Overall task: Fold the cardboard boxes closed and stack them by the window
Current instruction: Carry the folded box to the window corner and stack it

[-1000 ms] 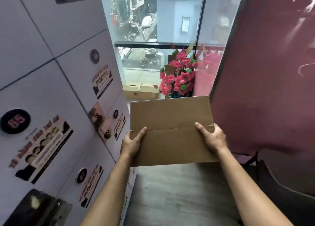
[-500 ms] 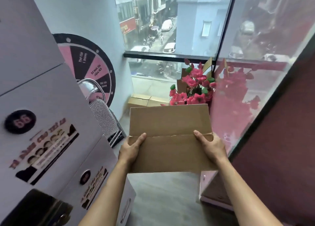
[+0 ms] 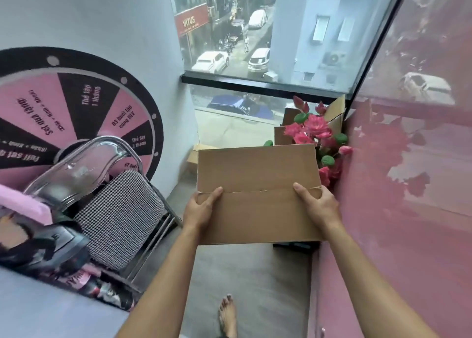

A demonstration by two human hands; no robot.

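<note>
A closed brown cardboard box (image 3: pixel 258 179) hangs in front of me at waist height, its top flaps meeting in a seam across the middle. My left hand (image 3: pixel 200 210) grips its left end, thumb on top along the seam. My right hand (image 3: pixel 318 206) grips the right end the same way. Beyond the carried box, a low cardboard box (image 3: pixel 194 156) lies on the floor under the window (image 3: pixel 268 44), mostly hidden.
A pot of pink artificial flowers (image 3: pixel 315 131) stands at the window's right, with open cartons (image 3: pixel 337 113) behind it. A chrome chair with checked seat (image 3: pixel 120 215) and a prize wheel (image 3: pixel 76 108) line the left. A pink wall (image 3: pixel 408 184) runs on the right. My bare foot (image 3: pixel 227 314) stands on the grey floor.
I have walked forward toward the window with the box held in both hands; the lockers dropped out of view, and the chair, wheel and flowers came closer.
</note>
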